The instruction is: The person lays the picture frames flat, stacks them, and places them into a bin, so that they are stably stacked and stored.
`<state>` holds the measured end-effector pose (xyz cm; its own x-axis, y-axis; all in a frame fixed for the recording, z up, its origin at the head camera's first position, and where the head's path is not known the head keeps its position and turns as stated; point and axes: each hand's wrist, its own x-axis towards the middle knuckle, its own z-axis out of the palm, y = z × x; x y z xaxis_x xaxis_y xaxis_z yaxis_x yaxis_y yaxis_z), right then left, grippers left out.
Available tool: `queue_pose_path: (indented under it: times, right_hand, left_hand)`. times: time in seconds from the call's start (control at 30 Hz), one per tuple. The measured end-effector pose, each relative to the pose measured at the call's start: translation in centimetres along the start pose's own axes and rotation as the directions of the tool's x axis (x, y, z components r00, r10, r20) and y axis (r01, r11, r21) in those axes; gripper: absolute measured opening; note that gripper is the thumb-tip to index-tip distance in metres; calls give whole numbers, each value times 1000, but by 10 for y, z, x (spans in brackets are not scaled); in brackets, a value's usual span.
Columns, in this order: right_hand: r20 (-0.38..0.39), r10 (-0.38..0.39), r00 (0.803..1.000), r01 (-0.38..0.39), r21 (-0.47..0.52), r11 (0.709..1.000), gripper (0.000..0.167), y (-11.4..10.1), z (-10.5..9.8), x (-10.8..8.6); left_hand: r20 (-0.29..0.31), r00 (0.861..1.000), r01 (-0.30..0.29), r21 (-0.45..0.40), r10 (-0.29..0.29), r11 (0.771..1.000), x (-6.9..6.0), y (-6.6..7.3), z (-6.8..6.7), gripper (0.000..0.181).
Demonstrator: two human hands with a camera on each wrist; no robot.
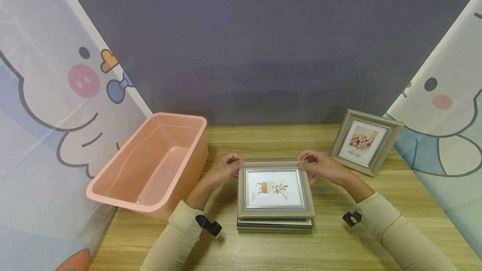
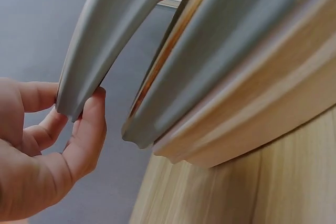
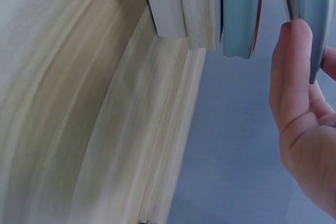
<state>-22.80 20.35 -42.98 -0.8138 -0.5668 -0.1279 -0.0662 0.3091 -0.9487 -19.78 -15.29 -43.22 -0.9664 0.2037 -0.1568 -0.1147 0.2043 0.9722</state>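
Note:
A grey-silver picture frame (image 1: 276, 188) with a plant print is held face up over a stack of frames (image 1: 275, 226). My left hand (image 1: 226, 168) pinches its far left corner between thumb and fingers. At the far right corner my right hand (image 1: 324, 169) grips it the same way. Both wrist views show a gap between the held frame (image 2: 100, 40) and the stacked frames (image 3: 239, 17) under it. In the left wrist view the left hand (image 2: 63, 150) has its fingertips on both faces; the right hand (image 3: 299, 93) is partly cut off.
A pink plastic tub (image 1: 184, 170) stands to the left on the wooden table (image 1: 271, 254). Another picture frame (image 1: 361, 142) with a flower print stands tilted at the back right. A dark grey panel (image 1: 263, 53) rises behind the table, with cartoon-printed panels at both sides.

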Motion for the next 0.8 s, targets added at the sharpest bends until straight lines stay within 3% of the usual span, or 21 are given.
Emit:
queue_pose_path:
  times: [0.3, 0.53, 0.8]
  right_hand:
    - [25, 3, 1000, -2, -77, 997, 32, 5, 0, -1]
    - [15, 5, 1000, -3, -121, 993, 31, 6, 3, -2]
    - [2, 1, 1000, -1, -148, 989, 28, 11, 5, 0]
  left_hand:
    - [38, 999, 26, 36, -27, 999, 0, -7, 2, 20]
    - [34, 998, 56, 87, -59, 995, 1, -9, 4, 19]
    - [22, 999, 34, 174, -39, 984, 2, -12, 4, 19]
